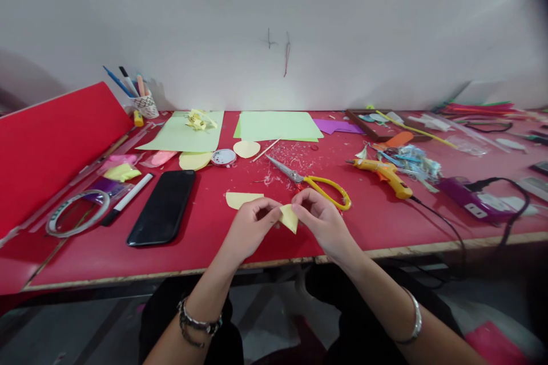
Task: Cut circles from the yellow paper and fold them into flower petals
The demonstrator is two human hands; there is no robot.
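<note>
A small piece of pale yellow paper, pointed at its lower end, is pinched between both hands near the table's front edge. My left hand grips its left side with thumb and fingers. On the other side, my right hand pinches the upper right part. Another yellow paper piece lies flat just behind my left hand. Scissors with yellow handles rest open behind my right hand, their blades pointing to the back left. Farther back are a cream paper circle and a thin stick.
A black phone, a white marker and a tape roll lie at left. Green sheets lie at the back. A yellow glue gun with its cord and a purple power strip are at right. Paper scraps litter the middle.
</note>
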